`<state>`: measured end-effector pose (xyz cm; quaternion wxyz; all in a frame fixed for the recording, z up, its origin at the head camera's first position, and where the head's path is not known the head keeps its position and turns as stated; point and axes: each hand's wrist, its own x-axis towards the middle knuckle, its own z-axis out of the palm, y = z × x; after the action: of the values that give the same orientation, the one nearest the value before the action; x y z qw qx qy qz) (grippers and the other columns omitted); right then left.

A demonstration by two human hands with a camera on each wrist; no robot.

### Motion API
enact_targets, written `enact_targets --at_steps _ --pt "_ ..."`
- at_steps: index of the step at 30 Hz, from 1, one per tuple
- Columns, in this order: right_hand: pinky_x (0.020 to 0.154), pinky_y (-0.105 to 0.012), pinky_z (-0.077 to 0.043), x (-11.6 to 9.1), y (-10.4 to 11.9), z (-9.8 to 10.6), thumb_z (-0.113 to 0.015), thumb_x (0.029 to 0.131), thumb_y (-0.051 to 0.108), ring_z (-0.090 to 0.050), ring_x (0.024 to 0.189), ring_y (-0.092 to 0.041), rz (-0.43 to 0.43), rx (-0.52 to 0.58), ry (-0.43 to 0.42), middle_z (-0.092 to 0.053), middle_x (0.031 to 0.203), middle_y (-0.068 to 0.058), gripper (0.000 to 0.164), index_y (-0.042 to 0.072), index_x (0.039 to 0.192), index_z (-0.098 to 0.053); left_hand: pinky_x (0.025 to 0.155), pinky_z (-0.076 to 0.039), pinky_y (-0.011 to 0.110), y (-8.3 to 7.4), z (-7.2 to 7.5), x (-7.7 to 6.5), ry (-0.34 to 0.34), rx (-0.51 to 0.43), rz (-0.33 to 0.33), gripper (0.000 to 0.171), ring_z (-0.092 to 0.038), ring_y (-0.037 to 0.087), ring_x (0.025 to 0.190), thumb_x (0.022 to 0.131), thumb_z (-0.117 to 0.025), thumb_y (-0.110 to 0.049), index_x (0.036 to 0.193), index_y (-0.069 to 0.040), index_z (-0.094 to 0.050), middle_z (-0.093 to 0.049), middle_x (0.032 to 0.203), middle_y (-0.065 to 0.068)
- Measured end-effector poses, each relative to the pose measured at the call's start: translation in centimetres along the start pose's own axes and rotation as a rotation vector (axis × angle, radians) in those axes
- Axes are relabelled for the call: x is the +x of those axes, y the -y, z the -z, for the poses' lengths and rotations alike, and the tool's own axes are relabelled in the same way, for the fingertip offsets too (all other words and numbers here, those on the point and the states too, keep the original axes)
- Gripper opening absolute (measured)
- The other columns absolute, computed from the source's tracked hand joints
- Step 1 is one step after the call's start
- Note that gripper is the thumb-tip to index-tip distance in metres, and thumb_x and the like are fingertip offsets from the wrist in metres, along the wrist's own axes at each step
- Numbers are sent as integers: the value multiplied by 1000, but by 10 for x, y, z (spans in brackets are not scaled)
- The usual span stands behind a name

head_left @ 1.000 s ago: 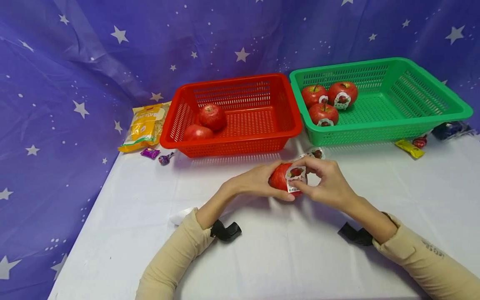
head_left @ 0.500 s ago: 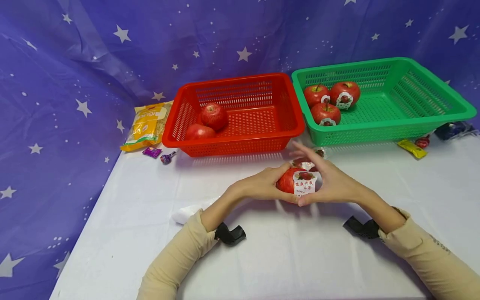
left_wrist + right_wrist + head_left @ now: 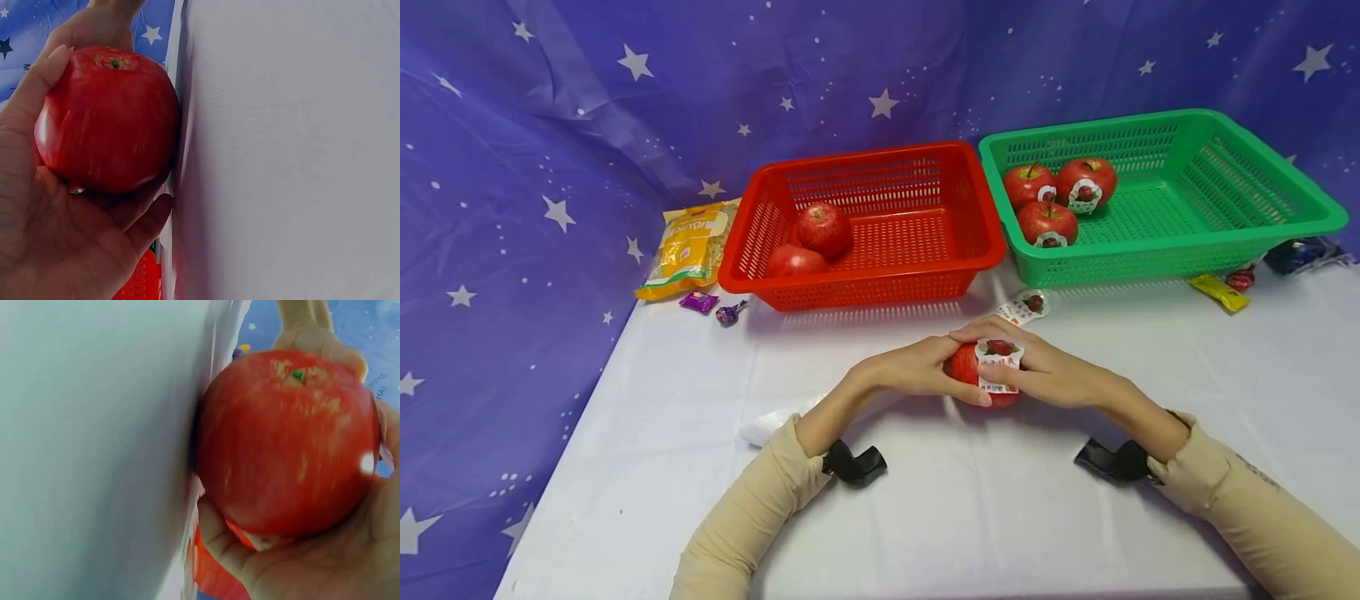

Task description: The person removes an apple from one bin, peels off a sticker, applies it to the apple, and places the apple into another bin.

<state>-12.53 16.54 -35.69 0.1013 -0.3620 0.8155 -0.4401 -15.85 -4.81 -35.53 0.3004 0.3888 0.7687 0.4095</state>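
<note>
A red apple [image 3: 962,365] lies between both hands over the white tabletop. A white label [image 3: 1000,353] with a printed apple picture and red lettering sits on its upper side. My left hand [image 3: 913,367] grips the apple from the left, with the thumb along its near side. From the right, my right hand [image 3: 1067,371] curls round it, the thumb lying over the label and the fingers reaching across the far side to the left hand. In the left wrist view the apple [image 3: 112,125] rests against palm and fingers; in the right wrist view the apple [image 3: 287,450] hides part of that hand.
A red basket [image 3: 880,279] holds two apples without visible labels. Right of it, a green basket [image 3: 1172,250] holds three labelled apples. A strip of labels [image 3: 1024,307] lies behind the hands. Sweets and a yellow packet [image 3: 688,254] lie around the baskets; crumpled white material [image 3: 767,427] lies near the left forearm.
The right hand has spread its fingers, then closed round the apple again, its thumb on the label. The left hand has kept its grip on the apple.
</note>
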Motion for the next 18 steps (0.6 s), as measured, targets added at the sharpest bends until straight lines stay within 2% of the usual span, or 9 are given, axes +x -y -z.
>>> enact_targets --at_steps 2,5,8,11,16,18 --pt "99 -22 -43 1 -4 -1 -57 95 12 -44 124 -8 7 43 -13 -50 133 0 40 18 134 -51 91 -47 19 0 1 0 -4 16 6 59 -57 2 103 82 -77 -28 133 -16 -50 -62 119 -5" --pt "99 -20 -42 1 -9 -1 -54 95 9 -44 123 -7 17 130 -18 -51 132 -3 38 12 133 -52 93 -46 18 -1 1 0 -19 48 17 65 -55 3 107 80 -78 -32 136 -18 -48 -60 123 -5" --pt "99 -19 -41 2 -12 -1 -52 95 6 -45 122 -6 -1 208 -17 -51 131 1 38 7 133 -51 96 -43 18 -1 1 0 -37 81 24 72 -52 2 113 79 -78 -35 141 -20 -44 -56 131 -6" --pt "98 -19 -42 3 -11 -3 -52 95 7 -46 121 -6 -12 225 -40 -52 131 4 38 6 133 -51 96 -44 18 0 1 0 -41 85 19 72 -54 3 112 79 -78 -34 141 -19 -45 -58 129 -4" --pt "94 -20 -45 4 -11 -8 -53 95 7 -48 119 -6 0 195 -108 -54 132 -1 39 7 134 -50 92 -47 18 -1 0 0 -53 99 9 66 -56 4 107 78 -79 -33 134 -16 -49 -61 120 -4" --pt "94 -20 -46 4 -13 -9 -54 94 6 -49 118 -4 -3 202 -113 -54 132 3 41 6 134 -50 91 -47 18 -2 -1 -1 -54 114 3 67 -56 4 106 78 -80 -33 135 -17 -48 -61 120 -4"
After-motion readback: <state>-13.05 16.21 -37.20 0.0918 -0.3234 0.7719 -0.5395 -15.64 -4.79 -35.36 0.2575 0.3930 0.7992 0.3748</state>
